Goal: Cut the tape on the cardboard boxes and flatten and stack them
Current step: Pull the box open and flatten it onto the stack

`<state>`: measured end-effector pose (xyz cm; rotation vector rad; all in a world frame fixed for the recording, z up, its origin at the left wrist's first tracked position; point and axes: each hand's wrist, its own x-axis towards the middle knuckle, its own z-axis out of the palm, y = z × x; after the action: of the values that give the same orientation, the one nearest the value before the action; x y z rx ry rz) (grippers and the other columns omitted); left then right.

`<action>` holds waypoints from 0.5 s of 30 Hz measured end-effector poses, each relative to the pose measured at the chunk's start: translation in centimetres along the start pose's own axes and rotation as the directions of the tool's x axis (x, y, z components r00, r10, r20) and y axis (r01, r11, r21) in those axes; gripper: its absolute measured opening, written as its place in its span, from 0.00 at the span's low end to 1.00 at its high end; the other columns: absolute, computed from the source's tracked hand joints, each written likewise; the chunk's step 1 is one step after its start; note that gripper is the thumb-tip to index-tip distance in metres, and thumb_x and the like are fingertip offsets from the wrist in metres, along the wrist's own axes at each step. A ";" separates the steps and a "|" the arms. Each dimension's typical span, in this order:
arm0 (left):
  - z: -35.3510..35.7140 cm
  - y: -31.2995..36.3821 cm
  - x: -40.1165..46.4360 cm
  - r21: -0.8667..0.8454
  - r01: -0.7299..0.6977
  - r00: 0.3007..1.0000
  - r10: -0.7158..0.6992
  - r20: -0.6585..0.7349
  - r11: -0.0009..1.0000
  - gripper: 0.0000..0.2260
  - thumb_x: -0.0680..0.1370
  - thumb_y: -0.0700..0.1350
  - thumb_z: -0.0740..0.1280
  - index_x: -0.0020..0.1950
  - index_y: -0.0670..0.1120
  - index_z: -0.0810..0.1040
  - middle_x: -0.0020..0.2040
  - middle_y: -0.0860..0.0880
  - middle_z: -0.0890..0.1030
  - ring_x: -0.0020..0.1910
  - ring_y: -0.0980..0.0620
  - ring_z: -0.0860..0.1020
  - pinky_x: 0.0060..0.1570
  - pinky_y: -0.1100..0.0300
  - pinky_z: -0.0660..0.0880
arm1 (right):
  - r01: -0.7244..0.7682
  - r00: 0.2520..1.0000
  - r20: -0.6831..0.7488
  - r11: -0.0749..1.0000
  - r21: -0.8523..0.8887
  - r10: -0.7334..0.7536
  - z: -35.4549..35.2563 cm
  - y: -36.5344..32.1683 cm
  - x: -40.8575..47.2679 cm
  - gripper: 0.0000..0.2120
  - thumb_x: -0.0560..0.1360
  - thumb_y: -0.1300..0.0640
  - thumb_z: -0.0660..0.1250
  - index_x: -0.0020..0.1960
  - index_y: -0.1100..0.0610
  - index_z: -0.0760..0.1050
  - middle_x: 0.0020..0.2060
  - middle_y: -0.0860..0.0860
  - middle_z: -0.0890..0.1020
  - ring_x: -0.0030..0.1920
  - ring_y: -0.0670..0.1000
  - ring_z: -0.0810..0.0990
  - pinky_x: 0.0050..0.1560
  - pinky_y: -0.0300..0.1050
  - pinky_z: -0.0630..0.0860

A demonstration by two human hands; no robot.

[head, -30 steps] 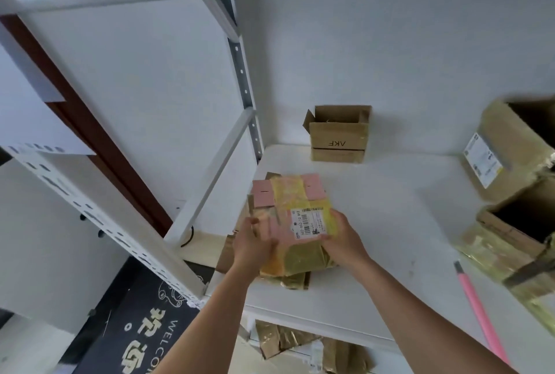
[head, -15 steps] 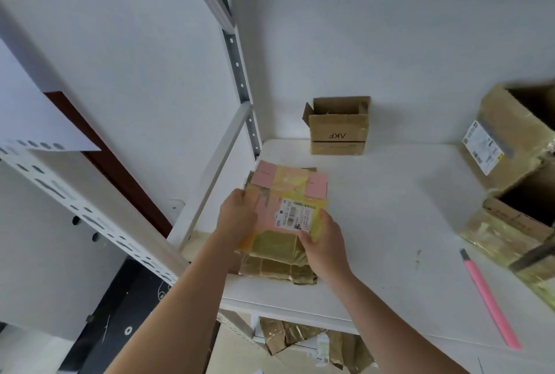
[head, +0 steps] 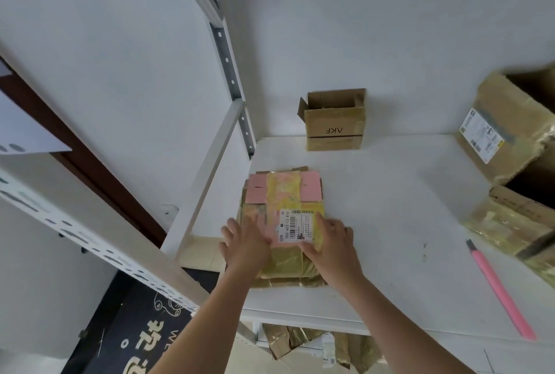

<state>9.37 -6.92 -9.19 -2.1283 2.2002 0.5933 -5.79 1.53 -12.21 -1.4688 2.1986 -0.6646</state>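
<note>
A flattened pink box [head: 283, 193] with yellow tape and a white shipping label lies on top of a stack of flattened boxes [head: 288, 279] at the left front of the white shelf [head: 390, 223]. My left hand [head: 244, 243] presses flat on its left side. Pressing on its right side, beside the label, is my right hand [head: 332, 243]. Both hands have their fingers laid out on the cardboard. A pink utility knife [head: 498, 289] lies on the shelf to the right, apart from both hands.
A small open box marked AKF [head: 335, 127] stands at the back against the wall. Two larger open taped boxes [head: 510, 139] sit at the right edge. A metal rack upright [head: 231, 73] rises left of the stack. More cardboard [head: 315, 346] lies under the shelf.
The pink flattened box has come down from my hands onto the stack. My hands have shifted from holding its sides to pressing on its top.
</note>
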 end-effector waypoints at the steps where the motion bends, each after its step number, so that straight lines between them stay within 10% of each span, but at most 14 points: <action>1: -0.3 0.4 -0.1 0.035 -0.067 0.996 0.069 -0.050 0.997 0.28 0.78 0.48 0.65 0.74 0.48 0.56 0.74 0.42 0.55 0.73 0.40 0.56 0.71 0.43 0.57 | 0.020 0.999 -0.024 0.996 -0.089 -0.022 -0.5 -0.3 0.2 0.33 0.77 0.39 0.64 0.76 0.49 0.57 0.69 0.52 0.61 0.68 0.54 0.59 0.64 0.49 0.71; 6: -0.9 1.8 1.6 0.115 -0.441 0.895 0.446 -0.027 0.890 0.33 0.83 0.44 0.57 0.80 0.51 0.39 0.80 0.48 0.36 0.77 0.43 0.34 0.73 0.44 0.35 | 0.253 0.967 0.058 0.958 -0.136 -0.247 -2.7 -1.9 2.6 0.33 0.80 0.47 0.62 0.79 0.49 0.52 0.78 0.47 0.46 0.79 0.53 0.43 0.78 0.57 0.52; 15: 3.4 -1.3 4.8 0.109 -0.535 0.845 0.530 0.072 0.838 0.27 0.83 0.60 0.41 0.79 0.53 0.37 0.80 0.49 0.37 0.76 0.54 0.33 0.70 0.57 0.33 | 0.322 0.944 0.200 0.872 -0.369 -0.264 -0.3 0.6 4.8 0.27 0.83 0.41 0.46 0.80 0.48 0.48 0.80 0.45 0.46 0.79 0.46 0.43 0.78 0.54 0.43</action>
<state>9.45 -10.50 -14.00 -1.4123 2.7315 0.4819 -8.16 -2.64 -12.69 -2.0170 2.0974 -0.1877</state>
